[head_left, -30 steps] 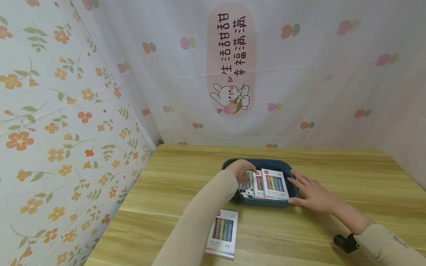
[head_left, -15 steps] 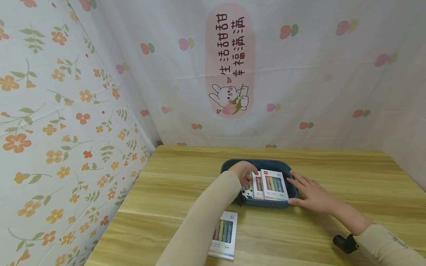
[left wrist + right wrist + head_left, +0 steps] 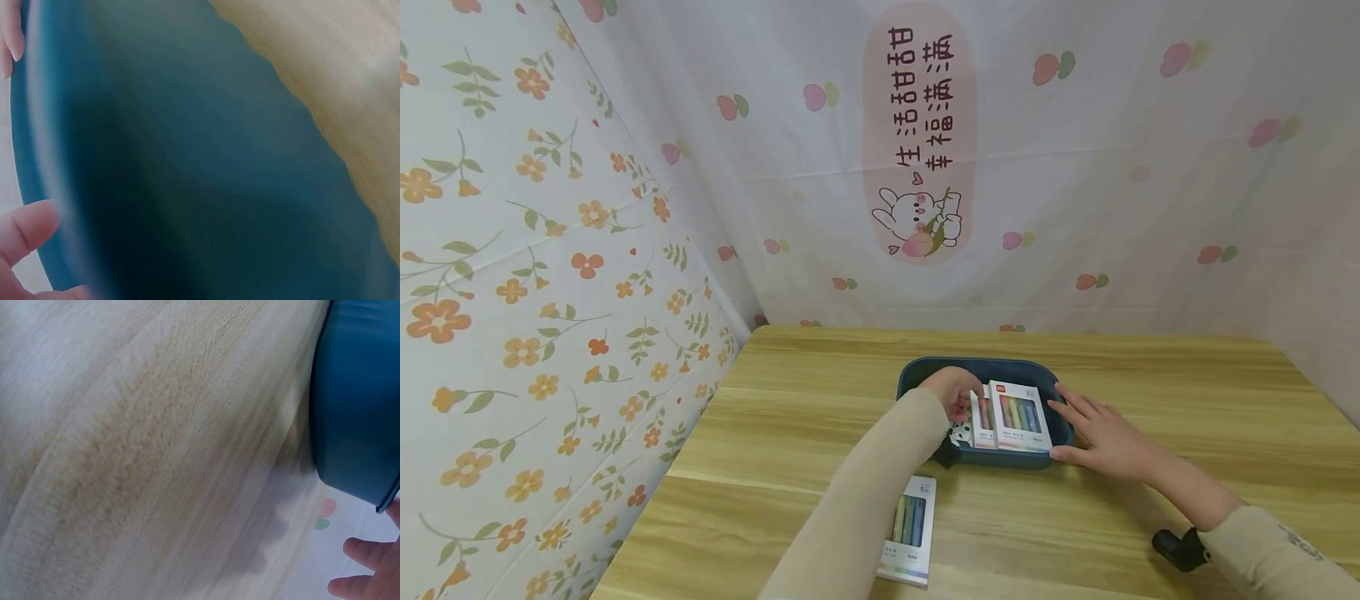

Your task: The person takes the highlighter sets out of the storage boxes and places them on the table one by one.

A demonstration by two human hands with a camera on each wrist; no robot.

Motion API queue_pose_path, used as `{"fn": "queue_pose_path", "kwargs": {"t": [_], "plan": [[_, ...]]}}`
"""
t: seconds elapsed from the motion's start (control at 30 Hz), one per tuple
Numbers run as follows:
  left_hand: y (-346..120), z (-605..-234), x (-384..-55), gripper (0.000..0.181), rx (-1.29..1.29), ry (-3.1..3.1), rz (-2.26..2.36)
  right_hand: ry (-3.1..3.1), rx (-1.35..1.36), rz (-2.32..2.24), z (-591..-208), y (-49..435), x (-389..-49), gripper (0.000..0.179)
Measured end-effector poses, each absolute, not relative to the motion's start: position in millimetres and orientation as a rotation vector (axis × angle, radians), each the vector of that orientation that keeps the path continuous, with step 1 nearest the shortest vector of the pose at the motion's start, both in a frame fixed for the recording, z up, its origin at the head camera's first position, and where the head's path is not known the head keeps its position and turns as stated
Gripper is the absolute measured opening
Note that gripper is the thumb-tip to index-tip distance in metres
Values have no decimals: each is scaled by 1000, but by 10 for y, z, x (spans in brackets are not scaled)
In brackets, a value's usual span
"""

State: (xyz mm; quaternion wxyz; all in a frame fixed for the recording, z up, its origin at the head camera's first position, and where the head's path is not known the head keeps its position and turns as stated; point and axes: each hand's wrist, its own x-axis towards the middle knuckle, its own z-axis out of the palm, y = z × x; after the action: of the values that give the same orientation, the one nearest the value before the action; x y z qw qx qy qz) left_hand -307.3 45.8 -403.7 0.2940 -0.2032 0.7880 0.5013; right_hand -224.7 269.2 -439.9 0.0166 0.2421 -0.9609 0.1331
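Observation:
A dark blue basket (image 3: pixel 1000 458) stands on the table. Inside it, a white box (image 3: pixel 1021 417) with a window onto coloured sticks overlaps a similar box (image 3: pixel 982 425). Left of these, a panda-printed item (image 3: pixel 961 432) shows partly under my left hand (image 3: pixel 953 392). That hand reaches into the basket's left part with fingers bent downward; its grip is hidden. The left wrist view has the thumb (image 3: pixel 28 231) by the basket rim. My right hand (image 3: pixel 1105 437) has its fingers spread at the basket's right end, fingertips at the rim.
Another white box of coloured sticks (image 3: pixel 910 533) lies on the wooden table (image 3: pixel 1037 533) in front of the basket, partly behind the left sleeve (image 3: pixel 865 500). Patterned cloth (image 3: pixel 1075 192) hangs behind the table and on the left. A black device (image 3: pixel 1180 550) sits at the right wrist.
My left hand has shifted slightly right and down inside the basket, covering more of the panda-printed item. Its sleeve now hides more of the loose box. The right hand stays put.

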Motion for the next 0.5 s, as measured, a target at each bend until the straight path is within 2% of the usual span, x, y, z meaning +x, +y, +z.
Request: {"fn": "queue_pose_path", "kwargs": {"t": [0.23,0.4,0.5], "plan": [[470,-4030,-3027,23,-582,2130,1335,-2980,757,421,-4407,2695,-2242,74],[489,-4081,-3049,11,-602,2099,1324,-2979,757,429,-4408,2693,-2243,74],[506,-4121,-3085,11,-580,2098,1277,-2970,759,429,-4409,2692,-2243,74]]}}
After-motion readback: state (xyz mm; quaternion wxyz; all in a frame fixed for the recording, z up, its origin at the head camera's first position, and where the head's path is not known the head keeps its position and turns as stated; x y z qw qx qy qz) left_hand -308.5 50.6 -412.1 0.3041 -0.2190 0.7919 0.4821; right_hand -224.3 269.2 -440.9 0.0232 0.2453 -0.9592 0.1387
